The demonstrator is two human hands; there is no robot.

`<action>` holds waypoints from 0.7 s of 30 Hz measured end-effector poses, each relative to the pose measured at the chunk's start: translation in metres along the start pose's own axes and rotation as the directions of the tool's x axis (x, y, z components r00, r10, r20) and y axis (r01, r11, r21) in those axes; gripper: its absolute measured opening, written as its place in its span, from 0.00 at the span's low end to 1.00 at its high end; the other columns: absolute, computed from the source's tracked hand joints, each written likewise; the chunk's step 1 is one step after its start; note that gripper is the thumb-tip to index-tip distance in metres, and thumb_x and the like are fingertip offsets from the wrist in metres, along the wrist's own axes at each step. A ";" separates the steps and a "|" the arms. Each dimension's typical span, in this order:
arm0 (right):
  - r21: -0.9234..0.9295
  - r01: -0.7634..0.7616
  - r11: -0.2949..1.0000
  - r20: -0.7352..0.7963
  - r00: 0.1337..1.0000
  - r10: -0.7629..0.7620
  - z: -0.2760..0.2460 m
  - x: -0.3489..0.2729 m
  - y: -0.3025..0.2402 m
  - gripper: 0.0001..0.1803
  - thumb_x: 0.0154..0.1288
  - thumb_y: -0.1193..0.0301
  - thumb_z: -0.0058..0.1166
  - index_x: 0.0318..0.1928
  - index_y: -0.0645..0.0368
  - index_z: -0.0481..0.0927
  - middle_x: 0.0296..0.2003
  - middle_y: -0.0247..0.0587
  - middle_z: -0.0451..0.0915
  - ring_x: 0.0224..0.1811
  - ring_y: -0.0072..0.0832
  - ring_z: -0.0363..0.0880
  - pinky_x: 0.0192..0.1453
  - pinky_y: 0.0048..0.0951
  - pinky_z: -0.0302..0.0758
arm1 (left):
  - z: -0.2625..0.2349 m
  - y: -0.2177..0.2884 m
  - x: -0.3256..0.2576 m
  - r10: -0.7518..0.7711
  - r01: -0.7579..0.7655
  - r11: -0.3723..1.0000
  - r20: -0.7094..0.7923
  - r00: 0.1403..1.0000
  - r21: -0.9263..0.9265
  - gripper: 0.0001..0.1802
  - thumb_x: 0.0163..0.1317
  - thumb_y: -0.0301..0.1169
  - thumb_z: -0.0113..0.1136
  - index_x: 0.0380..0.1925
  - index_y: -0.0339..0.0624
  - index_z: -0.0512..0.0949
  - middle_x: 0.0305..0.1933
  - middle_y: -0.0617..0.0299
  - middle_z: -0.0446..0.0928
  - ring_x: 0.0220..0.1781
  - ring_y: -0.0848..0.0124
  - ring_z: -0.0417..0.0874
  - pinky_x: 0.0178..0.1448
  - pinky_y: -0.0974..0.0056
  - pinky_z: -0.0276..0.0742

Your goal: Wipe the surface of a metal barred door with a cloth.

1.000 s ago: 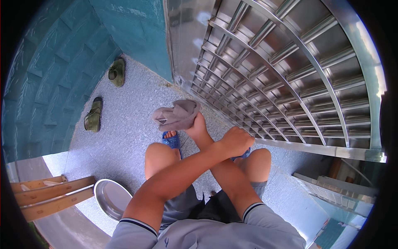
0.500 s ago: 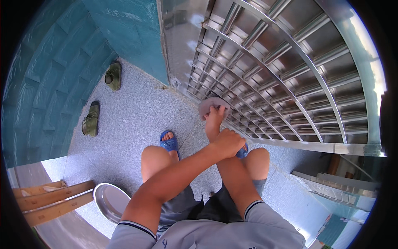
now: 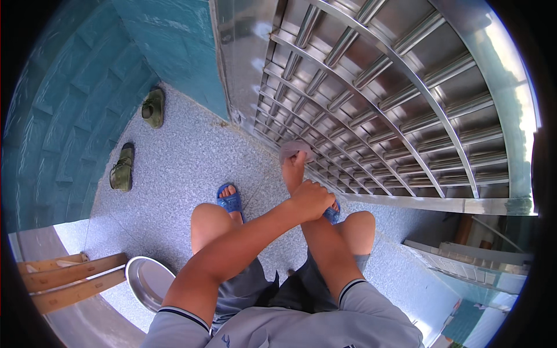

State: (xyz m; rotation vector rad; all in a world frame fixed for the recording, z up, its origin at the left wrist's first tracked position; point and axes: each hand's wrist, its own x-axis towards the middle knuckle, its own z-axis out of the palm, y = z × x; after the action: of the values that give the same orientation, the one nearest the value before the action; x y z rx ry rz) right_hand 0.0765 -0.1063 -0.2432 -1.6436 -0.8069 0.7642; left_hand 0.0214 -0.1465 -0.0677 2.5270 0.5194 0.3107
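A greyish-pink cloth (image 3: 292,148) is bunched under the fingers of my right hand (image 3: 295,165), pressed against the low edge of a metal door with a grille (image 3: 371,110). The fingers are closed on the cloth, and part of it is hidden behind them. My left hand (image 3: 315,200) is wrapped around my right forearm (image 3: 325,235) just behind the wrist. My left arm crosses over in front of my knees.
Blue slippers (image 3: 230,201) are on my feet on the speckled floor (image 3: 180,168). Green shoes (image 3: 122,168) stand by the teal tiled wall (image 3: 58,145). A metal basin (image 3: 137,275) sits beside a wooden ladder-like frame (image 3: 75,281) at lower left. A low rack (image 3: 464,261) stands at right.
The view has shifted slightly, so the surroundings sit further left. My right hand and the cloth have moved a little to the right along the grille's low edge. Both grips are kept.
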 end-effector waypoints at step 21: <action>0.527 -0.509 0.680 0.138 0.841 0.522 0.019 -0.006 -0.067 0.32 0.52 0.71 0.51 0.57 0.60 0.55 0.39 0.47 0.69 0.43 0.36 0.69 0.43 0.34 0.69 | -0.008 -0.011 -0.009 -0.042 0.043 0.997 0.023 0.999 -0.056 0.08 0.47 0.29 0.55 0.29 0.41 0.77 0.30 0.54 0.78 0.36 0.57 0.80 0.40 0.54 0.72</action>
State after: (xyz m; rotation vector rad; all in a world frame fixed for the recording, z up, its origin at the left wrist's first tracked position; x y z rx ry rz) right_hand 0.0494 -0.0898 -0.1810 -1.3377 -0.0439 1.2414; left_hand 0.0079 -0.1377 -0.0682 2.4584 0.5477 0.2774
